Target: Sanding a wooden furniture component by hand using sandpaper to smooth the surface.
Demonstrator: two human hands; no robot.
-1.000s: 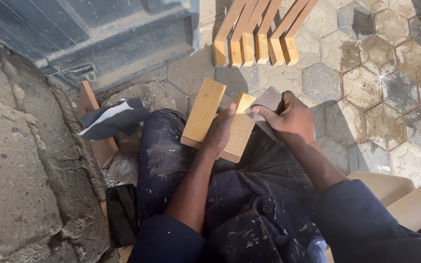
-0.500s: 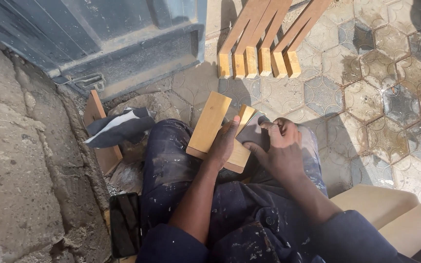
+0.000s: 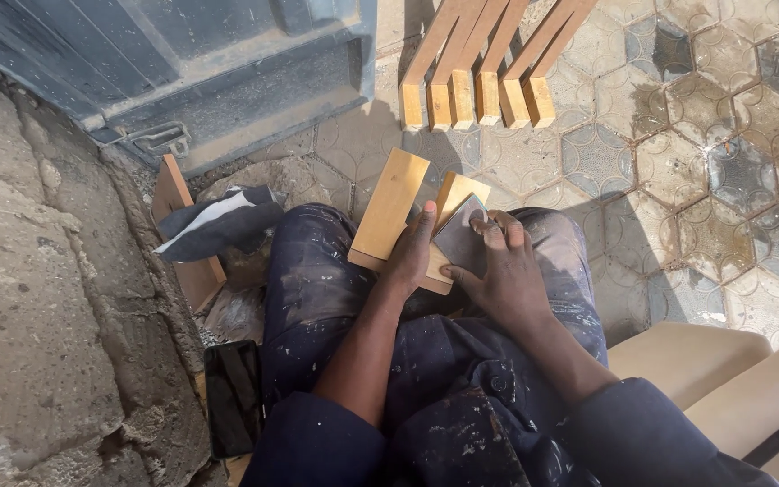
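Since earlier: right hand [image 3: 502, 271] drew sandpaper [image 3: 462, 239] nearer | left hand [image 3: 412, 257] clamps wooden blocks [image 3: 389, 203] on lap | right fingers flat on paper | judgement: brace firmly, stroke evenly.

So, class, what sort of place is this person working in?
Probably an outdoor woodworking spot: hexagonal paving, cut wooden pieces laid on it, and a wooden block on the lap, steadied by the left hand while the right hand presses sandpaper.

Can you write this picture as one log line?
left hand: steadies wooden block on lap | right hand: presses sandpaper on block
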